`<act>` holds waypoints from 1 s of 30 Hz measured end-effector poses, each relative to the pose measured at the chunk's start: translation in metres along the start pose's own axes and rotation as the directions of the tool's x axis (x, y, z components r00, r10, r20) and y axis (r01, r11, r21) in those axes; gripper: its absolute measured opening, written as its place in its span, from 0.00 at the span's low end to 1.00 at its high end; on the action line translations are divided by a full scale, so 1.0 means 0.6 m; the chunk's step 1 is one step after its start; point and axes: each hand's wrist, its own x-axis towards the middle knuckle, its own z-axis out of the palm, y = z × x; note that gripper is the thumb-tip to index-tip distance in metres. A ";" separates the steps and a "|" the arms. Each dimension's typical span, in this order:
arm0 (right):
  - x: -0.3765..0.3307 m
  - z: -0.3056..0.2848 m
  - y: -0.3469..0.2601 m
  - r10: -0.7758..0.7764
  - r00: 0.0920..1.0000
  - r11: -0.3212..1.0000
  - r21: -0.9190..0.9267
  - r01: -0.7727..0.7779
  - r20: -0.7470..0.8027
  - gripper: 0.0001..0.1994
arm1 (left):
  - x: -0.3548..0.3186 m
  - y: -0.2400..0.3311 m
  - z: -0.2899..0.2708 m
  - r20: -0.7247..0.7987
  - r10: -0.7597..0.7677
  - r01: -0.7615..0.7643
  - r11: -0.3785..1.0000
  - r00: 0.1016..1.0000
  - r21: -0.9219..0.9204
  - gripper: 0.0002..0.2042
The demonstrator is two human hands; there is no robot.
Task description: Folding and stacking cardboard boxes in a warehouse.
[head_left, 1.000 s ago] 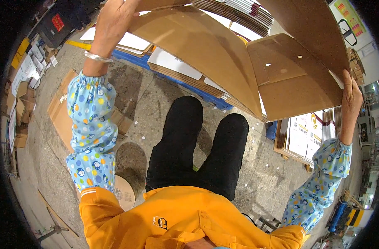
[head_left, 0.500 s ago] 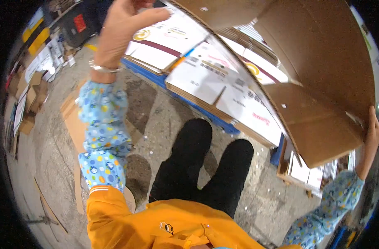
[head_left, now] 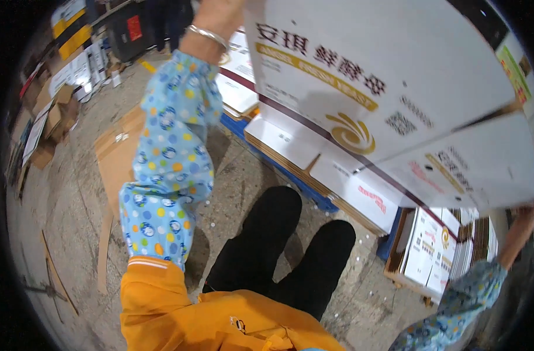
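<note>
A large white cardboard box (head_left: 313, 64), partly unfolded and printed in gold and maroon, is held up in front of me. Its printed outer faces are towards me. My left hand (head_left: 223, 13), a silver bangle at its wrist, is at the box's upper left edge; its fingers run out of the picture. At the box's lower right corner is my right hand (head_left: 523, 225), closed on the cardboard, fingertips mostly hidden. Beneath the box lie stacks of flat white cartons (head_left: 290, 143) on a blue pallet (head_left: 316, 199).
An open carton (head_left: 398, 248) packed with folded white cardboard stands at the right. Brown cardboard pieces (head_left: 118, 155) lie on the concrete floor at left, with thin strips (head_left: 59, 281) farther left. Scrap cardboard (head_left: 59, 114) and a dark bin (head_left: 126, 32) are at the far left.
The box has turned from its brown inside to its white printed outside. My left hand has moved up and to the right; my right hand has dropped slightly lower.
</note>
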 end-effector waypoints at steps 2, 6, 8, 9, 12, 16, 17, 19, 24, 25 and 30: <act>0.018 0.005 0.065 0.137 0.990 0.981 0.142 -0.132 -0.024 0.19 | 0.013 -0.003 0.012 0.079 0.013 -0.003 0.993 0.997 -0.122 0.19; -0.111 0.148 0.166 0.345 0.883 0.886 0.200 -0.418 0.318 0.18 | 0.028 -0.041 0.037 -0.024 -0.078 0.079 0.995 0.997 0.054 0.21; -0.192 0.210 0.158 0.533 0.746 0.822 -0.036 -0.568 0.399 0.21 | 0.037 -0.075 0.019 -0.056 -0.090 0.093 0.994 0.994 0.063 0.22; -0.229 0.227 0.173 0.478 0.768 0.772 0.213 -0.599 0.427 0.23 | 0.039 -0.118 0.001 -0.126 0.141 -0.067 0.883 0.982 0.465 0.22; -0.267 0.211 0.182 0.429 0.822 0.785 0.297 -0.545 0.374 0.25 | -0.054 -0.211 0.010 -0.030 0.415 -0.311 0.725 0.909 0.614 0.23; -0.289 0.218 0.115 0.454 0.804 0.746 0.329 -0.579 0.385 0.25 | -0.323 -0.228 0.041 0.303 -0.588 0.554 0.809 0.750 0.197 0.15; -0.295 0.229 0.097 0.429 0.825 0.751 0.362 -0.553 0.369 0.27 | -0.397 -0.250 0.055 0.294 -0.701 0.696 0.704 0.649 0.141 0.14; -0.306 0.238 0.073 0.404 0.844 0.753 0.395 -0.526 0.354 0.29 | -0.516 -0.271 0.088 0.467 -0.835 0.934 0.353 0.291 0.048 0.19; -0.338 0.229 -0.001 0.459 0.860 0.747 0.426 -0.510 0.225 0.26 | -0.681 -0.245 0.248 0.521 -0.853 0.984 -0.095 -0.002 -0.151 0.29; -0.345 0.232 -0.013 0.462 0.868 0.738 0.465 -0.489 0.182 0.26 | -0.686 -0.246 0.262 0.553 -0.833 0.971 -0.148 -0.018 -0.191 0.28; -0.363 0.246 -0.064 0.458 0.877 0.730 0.503 -0.464 0.144 0.25 | -0.687 -0.218 0.284 0.509 -0.805 0.824 -0.044 0.306 -0.565 0.26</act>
